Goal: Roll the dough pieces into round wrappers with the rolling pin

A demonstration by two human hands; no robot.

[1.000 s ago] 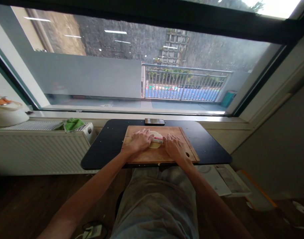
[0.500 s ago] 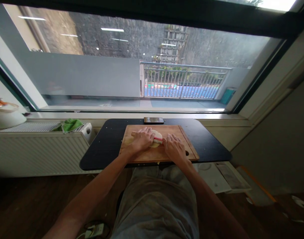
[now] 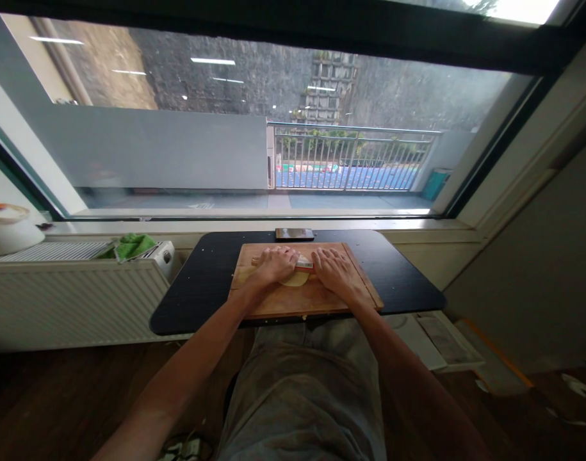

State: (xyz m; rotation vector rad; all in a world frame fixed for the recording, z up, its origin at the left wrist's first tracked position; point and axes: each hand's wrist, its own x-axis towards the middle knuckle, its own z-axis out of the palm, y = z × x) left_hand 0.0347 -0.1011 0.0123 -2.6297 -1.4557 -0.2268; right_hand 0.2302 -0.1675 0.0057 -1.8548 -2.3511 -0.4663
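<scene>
Left hand: fingers draped over rolling pin; can't tell if clenched.
Right hand: fingers at pin's right end, likewise unclear.
Dough: under pin, mid-board, by worktop's near edge.

Daylight comes in through the window, burning out to white where sky shows at the upper right. White reflections streak the pane, and a pale haze veils its right side. A faint sheen lies on the tabletop; the floor is dim, near black at lower left. Wide-angle stretch slants the outer edges, and the fingers look soft, short on detail.
</scene>
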